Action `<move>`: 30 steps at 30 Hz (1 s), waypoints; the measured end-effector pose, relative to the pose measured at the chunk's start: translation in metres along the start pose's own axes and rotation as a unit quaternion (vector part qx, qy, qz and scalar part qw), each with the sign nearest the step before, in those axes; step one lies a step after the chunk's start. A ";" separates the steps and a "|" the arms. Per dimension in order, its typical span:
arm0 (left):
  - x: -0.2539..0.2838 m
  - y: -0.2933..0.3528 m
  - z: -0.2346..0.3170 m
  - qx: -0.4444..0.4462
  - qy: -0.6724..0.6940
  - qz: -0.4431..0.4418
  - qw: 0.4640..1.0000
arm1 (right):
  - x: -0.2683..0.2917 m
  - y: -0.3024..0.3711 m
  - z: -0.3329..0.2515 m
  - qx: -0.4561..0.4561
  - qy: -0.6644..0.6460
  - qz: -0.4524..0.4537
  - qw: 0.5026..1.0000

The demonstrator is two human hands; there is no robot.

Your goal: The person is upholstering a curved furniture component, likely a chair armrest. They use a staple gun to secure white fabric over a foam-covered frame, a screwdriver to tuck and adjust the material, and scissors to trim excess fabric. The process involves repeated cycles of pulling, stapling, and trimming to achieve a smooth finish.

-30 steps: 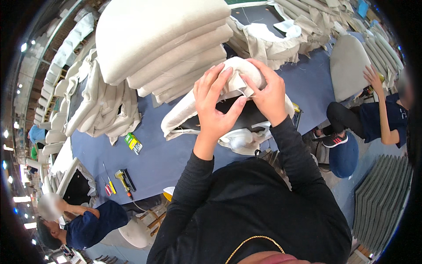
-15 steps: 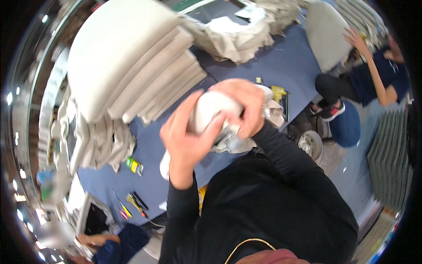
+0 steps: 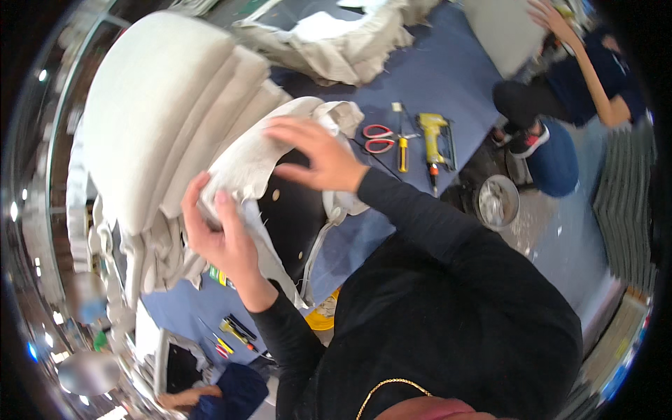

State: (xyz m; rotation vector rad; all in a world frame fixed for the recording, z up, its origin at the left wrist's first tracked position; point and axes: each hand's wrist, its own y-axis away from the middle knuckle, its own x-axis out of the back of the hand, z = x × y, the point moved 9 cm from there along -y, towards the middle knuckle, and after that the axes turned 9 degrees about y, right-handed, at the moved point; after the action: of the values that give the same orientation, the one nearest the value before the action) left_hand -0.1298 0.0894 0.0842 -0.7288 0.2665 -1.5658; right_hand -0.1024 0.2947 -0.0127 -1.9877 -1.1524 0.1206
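Note:
A cream fabric-covered padded panel (image 3: 245, 164) lies tilted in front of me, its black backing board (image 3: 297, 206) showing round holes, with loose fabric edges around it. My left hand (image 3: 227, 241) grips the panel's cream edge on the left, fabric between thumb and fingers. Over the upper part of the black board, my right hand (image 3: 315, 154) is open, fingers stretched toward the fabric; whether they touch it I cannot tell. Right of the panel lie red-handled scissors (image 3: 379, 138), a yellow-handled screwdriver (image 3: 402, 154) and a yellow staple gun (image 3: 435, 136).
Stacked cream cushions (image 3: 161, 105) rise at the left on the blue table (image 3: 462, 77). Another fabric-covered frame (image 3: 336, 49) lies at the back. A bucket (image 3: 497, 203) stands at right near a co-worker (image 3: 588, 84); another person's arm (image 3: 189, 397) shows at lower left.
The panel has turned and lowered, so its black backing now shows. My hands have moved apart; the right one has opened off the cream padding. Scissors and staple gun are now uncovered.

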 end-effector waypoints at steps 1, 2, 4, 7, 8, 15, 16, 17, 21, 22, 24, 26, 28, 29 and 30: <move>0.002 -0.005 -0.002 -0.004 -0.014 -0.005 1.000 | 0.003 0.016 0.025 -0.011 0.056 -0.044 0.997; -0.002 -0.012 0.003 -0.013 -0.031 -0.010 0.999 | 0.002 0.051 0.080 -0.061 0.122 -0.085 0.987; 0.003 -0.025 -0.005 0.004 -0.023 -0.011 1.000 | 0.021 0.112 0.155 -0.185 0.239 -0.134 0.944; 0.006 -0.045 -0.030 0.027 0.118 -0.008 0.993 | 0.068 0.233 0.250 -0.265 0.396 -0.170 0.863; 0.002 -0.051 -0.037 0.048 0.102 -0.015 0.993 | 0.080 0.272 0.283 -0.306 0.433 -0.203 0.823; 0.010 -0.051 -0.058 0.046 0.098 -0.044 0.993 | 0.088 0.295 0.307 -0.483 0.232 -0.174 0.826; 0.008 -0.052 -0.057 0.039 0.106 -0.046 0.993 | 0.086 0.305 0.313 -0.577 0.057 -0.109 0.807; 0.005 -0.054 -0.056 0.032 0.116 -0.047 0.992 | 0.079 0.309 0.309 -0.645 -0.122 -0.040 0.753; 0.007 -0.046 -0.057 0.055 0.134 -0.036 0.989 | 0.050 0.198 0.167 -0.533 -0.402 0.048 0.743; 0.004 -0.047 -0.053 0.059 0.131 -0.041 0.989 | 0.047 0.166 0.128 -0.483 -0.415 0.043 0.770; -0.001 -0.049 -0.048 0.044 0.133 -0.046 0.989 | 0.041 0.111 0.062 -0.418 -0.432 0.037 0.799; -0.003 -0.050 -0.040 0.023 0.156 -0.051 0.986 | 0.035 0.083 0.040 -0.356 -0.461 0.009 0.813; -0.005 -0.050 -0.039 0.023 0.172 -0.052 0.984 | 0.027 0.069 0.026 -0.296 -0.504 -0.046 0.810; -0.006 -0.049 -0.042 0.032 0.174 -0.051 0.983 | 0.025 0.066 0.014 -0.298 -0.459 -0.066 0.834; -0.006 -0.050 -0.044 0.037 0.176 -0.048 0.983 | 0.021 0.057 -0.002 -0.297 -0.414 -0.085 0.856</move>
State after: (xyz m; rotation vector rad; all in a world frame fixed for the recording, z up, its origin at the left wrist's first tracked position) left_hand -0.1965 0.0916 0.0774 -0.4079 0.4345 -1.7856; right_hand -0.0503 0.2952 -0.0444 -2.4269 -2.1115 0.6474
